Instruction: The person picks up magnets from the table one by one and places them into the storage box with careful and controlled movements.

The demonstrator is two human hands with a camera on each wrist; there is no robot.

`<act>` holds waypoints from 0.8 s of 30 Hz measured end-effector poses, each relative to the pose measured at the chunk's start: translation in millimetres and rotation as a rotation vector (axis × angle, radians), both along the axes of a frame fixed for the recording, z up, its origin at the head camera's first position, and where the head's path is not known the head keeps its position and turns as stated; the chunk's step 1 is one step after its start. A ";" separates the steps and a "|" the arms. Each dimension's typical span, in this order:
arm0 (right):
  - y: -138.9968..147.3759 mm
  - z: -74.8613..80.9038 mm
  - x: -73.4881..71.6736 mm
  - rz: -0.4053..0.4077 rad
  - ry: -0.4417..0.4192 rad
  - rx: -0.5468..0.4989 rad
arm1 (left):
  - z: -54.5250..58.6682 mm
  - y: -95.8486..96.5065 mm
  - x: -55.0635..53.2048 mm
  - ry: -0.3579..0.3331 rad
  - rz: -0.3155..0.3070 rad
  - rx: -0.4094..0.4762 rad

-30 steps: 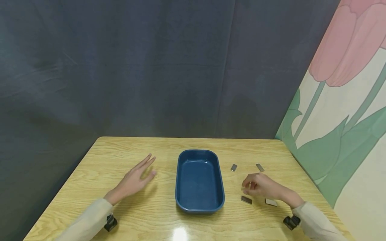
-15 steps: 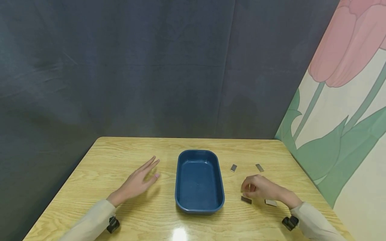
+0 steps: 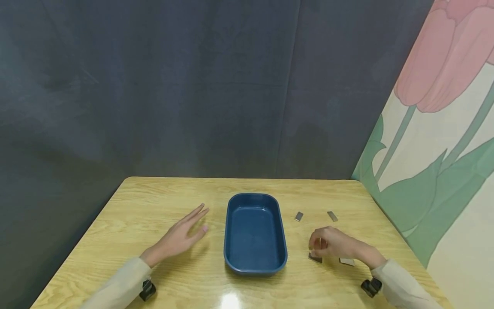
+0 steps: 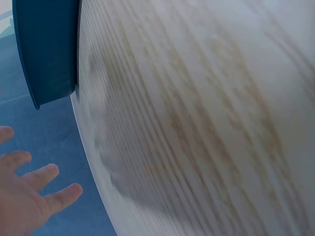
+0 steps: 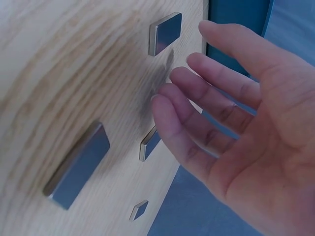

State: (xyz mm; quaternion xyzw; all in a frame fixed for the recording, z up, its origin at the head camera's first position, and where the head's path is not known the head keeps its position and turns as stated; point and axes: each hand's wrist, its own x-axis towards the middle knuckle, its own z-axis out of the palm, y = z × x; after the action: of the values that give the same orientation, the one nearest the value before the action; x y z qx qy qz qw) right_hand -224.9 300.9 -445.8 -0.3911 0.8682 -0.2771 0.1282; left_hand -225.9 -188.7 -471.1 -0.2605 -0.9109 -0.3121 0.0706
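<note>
Head view: a small dark metal block (image 3: 317,259) lies on the wooden table (image 3: 154,197), right of the blue tray (image 3: 254,240); the right hand (image 3: 335,241) hovers just over it, fingers loosely bent, gripping nothing; three more blocks (image 3: 346,261) lie nearby. Left of the tray, the left hand (image 3: 178,237) hangs above the table, fingers spread, empty.

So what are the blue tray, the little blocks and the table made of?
The tray is probably plastic, smooth and slightly glossy, with rounded corners that look moulded. The blocks are likely polished metal: silvery edges, reflective faces. The table is wood or laminate, I can't tell which; grain shows, and glare suggests a shiny finish.
</note>
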 end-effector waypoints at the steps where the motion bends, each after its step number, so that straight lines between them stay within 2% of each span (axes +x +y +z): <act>1: 0.1 -0.1 0.1 -0.004 -0.008 0.007 | -0.2 1.0 0.5 0.000 -0.005 0.000; 7: -2.0 -0.1 -0.2 -0.010 -0.035 0.021 | -0.2 6.1 2.2 0.000 -0.033 0.004; 14: -3.1 -0.3 1.0 -0.033 -0.089 0.045 | -1.9 10.5 2.9 -0.032 -0.073 -0.006; 20: -4.1 -0.8 1.6 -0.037 -0.097 0.057 | -2.1 13.4 3.5 -0.051 -0.082 -0.009; 24: -5.0 -1.2 1.2 -0.025 -0.089 0.050 | -2.8 15.2 2.9 -0.040 -0.093 -0.019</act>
State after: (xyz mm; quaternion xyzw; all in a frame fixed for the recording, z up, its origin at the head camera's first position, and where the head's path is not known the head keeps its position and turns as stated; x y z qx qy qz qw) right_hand -223.7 296.0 -447.0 -0.3640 0.8731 -0.2742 0.1731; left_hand -223.0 -173.4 -474.0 -0.2969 -0.9020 -0.3113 0.0355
